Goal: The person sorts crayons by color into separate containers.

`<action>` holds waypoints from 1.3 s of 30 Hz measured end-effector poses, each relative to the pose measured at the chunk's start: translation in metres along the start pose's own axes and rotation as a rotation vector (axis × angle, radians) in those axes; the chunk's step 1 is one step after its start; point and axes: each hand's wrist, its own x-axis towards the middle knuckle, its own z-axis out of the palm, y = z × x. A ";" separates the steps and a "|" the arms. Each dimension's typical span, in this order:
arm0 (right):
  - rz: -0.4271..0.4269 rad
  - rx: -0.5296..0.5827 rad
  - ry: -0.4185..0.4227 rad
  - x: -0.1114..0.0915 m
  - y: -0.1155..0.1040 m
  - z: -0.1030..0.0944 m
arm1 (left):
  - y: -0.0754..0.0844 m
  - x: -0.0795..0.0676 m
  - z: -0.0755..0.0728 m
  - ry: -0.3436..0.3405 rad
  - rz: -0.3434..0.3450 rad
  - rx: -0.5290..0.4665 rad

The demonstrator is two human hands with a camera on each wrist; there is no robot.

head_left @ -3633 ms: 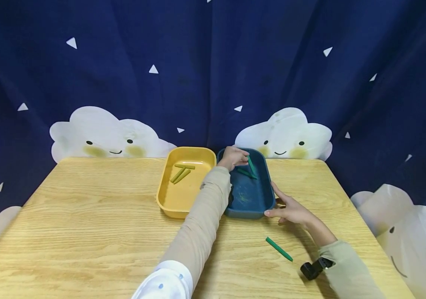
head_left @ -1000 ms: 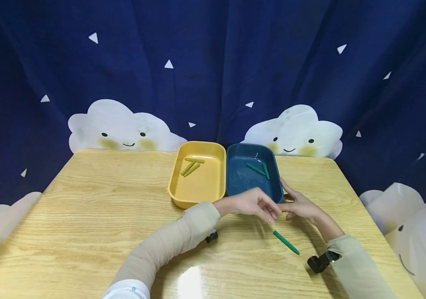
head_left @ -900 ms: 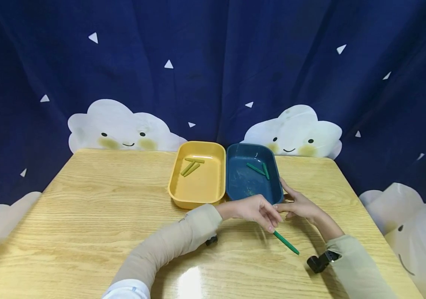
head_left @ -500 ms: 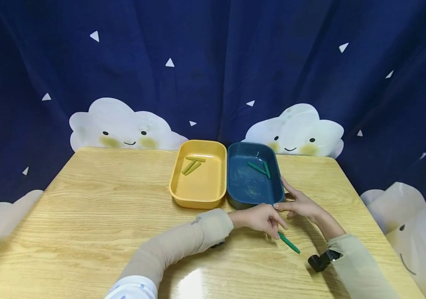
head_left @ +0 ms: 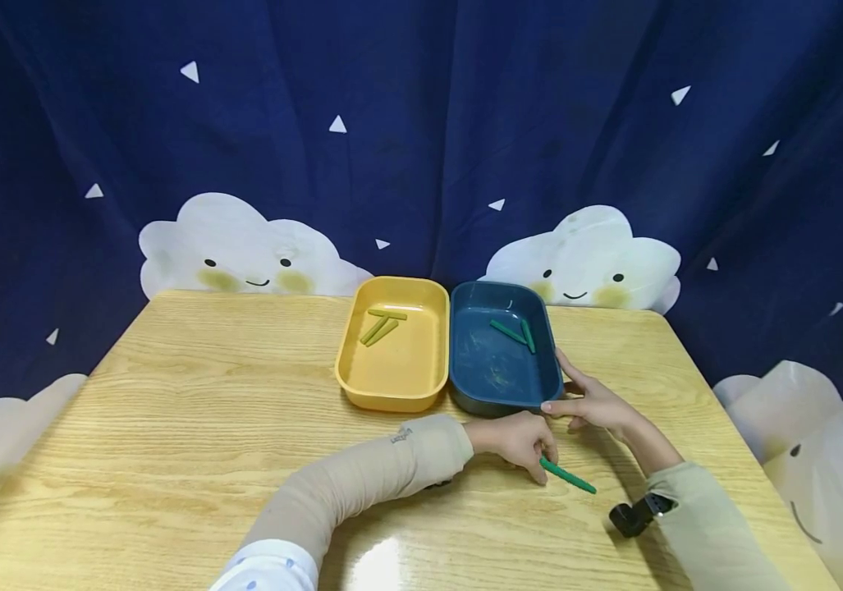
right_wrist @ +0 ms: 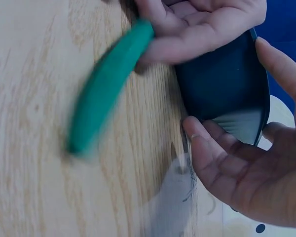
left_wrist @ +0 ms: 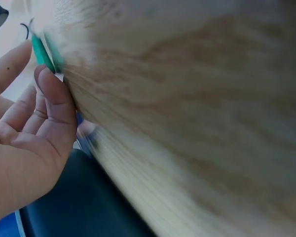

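Observation:
My left hand (head_left: 523, 439) pinches one end of a green crayon (head_left: 570, 475) between thumb and fingers, low over the wooden table in front of the blue bin. Its other end points to the right, and in the right wrist view the crayon (right_wrist: 108, 91) looks blurred. My right hand (head_left: 598, 409) spreads its fingers around the front right corner of the blue bin (head_left: 495, 379), fingertips touching its walls. Two more green crayons (head_left: 514, 332) lie inside that bin. The left wrist view shows my left hand (left_wrist: 34, 128) beside the dark bin.
A yellow bin (head_left: 399, 373) stands against the blue bin's left side, with three olive-yellow crayons (head_left: 384, 326) in it. Both bins are near the table's (head_left: 207, 410) back edge, before a dark blue curtain (head_left: 391, 123) with clouds. A black wrist camera (head_left: 631, 517) is on the right wrist.
My left hand left the blue bin, came down to the green crayon on the table and took its near end; the crayon has turned slightly. The right hand stays at the bin's corner.

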 end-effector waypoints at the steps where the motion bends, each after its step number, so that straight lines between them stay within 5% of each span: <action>1: 0.003 0.002 -0.001 0.000 0.000 0.000 | 0.000 0.000 0.000 0.005 -0.004 0.015; 9: 0.005 0.006 -0.004 0.000 0.001 0.000 | 0.003 0.003 0.002 0.010 -0.014 0.134; 24: 0.006 0.011 0.008 -0.001 0.000 0.000 | 0.004 -0.011 -0.006 -0.015 0.126 0.158; 31: 0.008 0.022 0.006 -0.001 0.002 0.000 | 0.005 -0.024 -0.017 0.033 0.148 0.013; 39: 0.012 0.023 0.010 0.000 0.003 0.000 | 0.006 -0.035 -0.037 0.141 0.093 -0.400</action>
